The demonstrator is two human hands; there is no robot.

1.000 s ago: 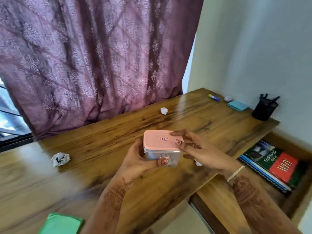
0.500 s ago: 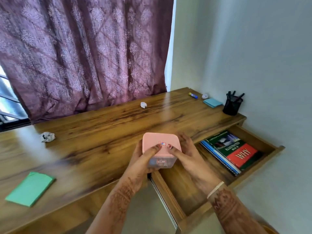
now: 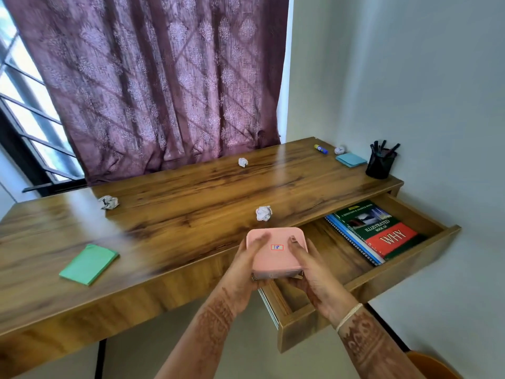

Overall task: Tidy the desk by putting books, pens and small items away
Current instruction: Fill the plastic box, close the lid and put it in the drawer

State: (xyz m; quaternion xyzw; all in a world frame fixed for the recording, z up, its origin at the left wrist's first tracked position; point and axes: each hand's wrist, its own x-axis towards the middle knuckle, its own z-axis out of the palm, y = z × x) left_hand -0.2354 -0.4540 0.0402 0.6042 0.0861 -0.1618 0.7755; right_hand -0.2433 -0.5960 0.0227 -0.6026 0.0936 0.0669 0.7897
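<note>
A small box with a pink lid (image 3: 276, 250) is held in the air at the desk's front edge, over the left end of the pulled-out drawer (image 3: 369, 294). Its lid is on and carries a little red-bordered label. Only a strip of the clear body shows under the lid, so what is inside cannot be told.

In the right half of the drawer lies a green and red book titled "Illustrated Book of Why" (image 3: 382, 231), stacked on a blue spiral-bound notebook (image 3: 352, 242). The drawer's left half, beneath the box, shows bare wood.

On the wooden desk (image 3: 191, 214) a crumpled paper ball (image 3: 263, 213) sits just behind the box. Two more (image 3: 108, 201) (image 3: 243, 162) lie further left and back, and a fourth (image 3: 339, 150) is in the far right corner, between a glue stick (image 3: 321, 149) and a blue sticky-note pad (image 3: 351, 159). A black mesh pen holder (image 3: 380, 165) with dark pens stands beside the wall. A green sticky-note pad (image 3: 88, 264) lies near the front left. A purple patterned curtain (image 3: 164, 91) hangs behind.

The left hand (image 3: 243, 269) grips the box's left side, its thumb laid across the lid. The right hand (image 3: 311, 277) grips the right side, with fingers curled over the lid's top. Both forearms bear henna patterns, and the right wrist wears a pale bangle (image 3: 348, 315).
</note>
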